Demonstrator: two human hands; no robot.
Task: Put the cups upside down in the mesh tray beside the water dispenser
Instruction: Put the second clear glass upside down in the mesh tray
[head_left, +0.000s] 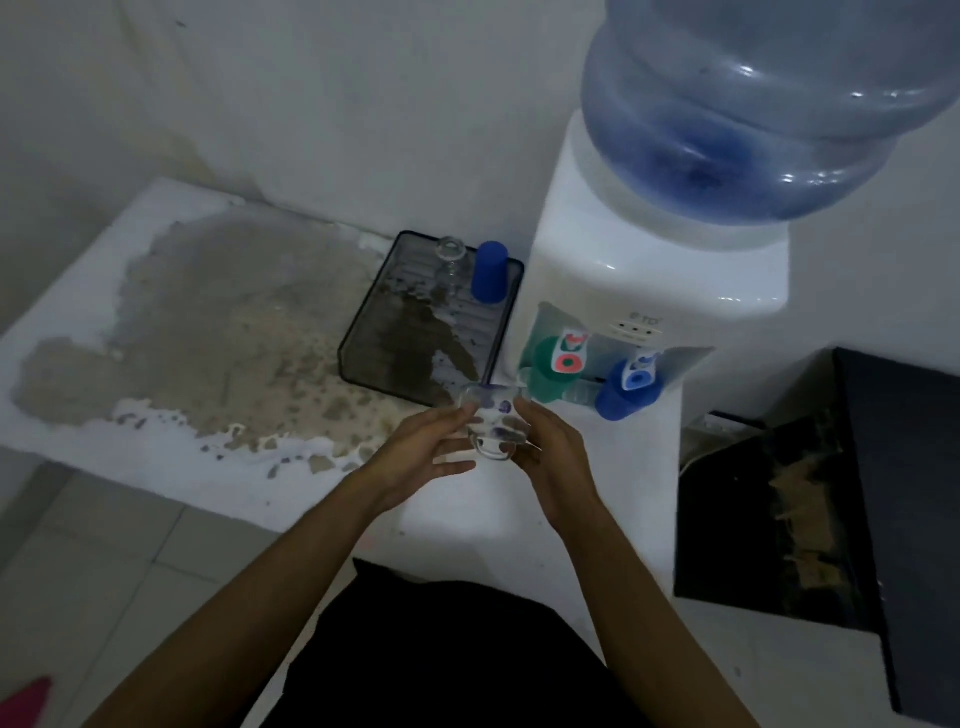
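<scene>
A clear glass cup (491, 423) with purple spots is held between both hands, just in front of the mesh tray's near right corner. My right hand (550, 457) grips its right side and my left hand (423, 452) touches its left side with fingers spread. The dark mesh tray (363, 358) lies left of the white water dispenser (623, 270). At the tray's far end a blue cup (490, 272) stands upside down, with a clear glass (451, 262) beside it on the left. A green cup (545, 374) and another blue cup (621, 392) stand under the dispenser's taps.
The white counter (156, 431) has a large patch of worn, peeling surface left of the tray. A big blue water bottle (753, 104) tops the dispenser. A black box (810, 509) stands at the right. The wall runs close behind the tray.
</scene>
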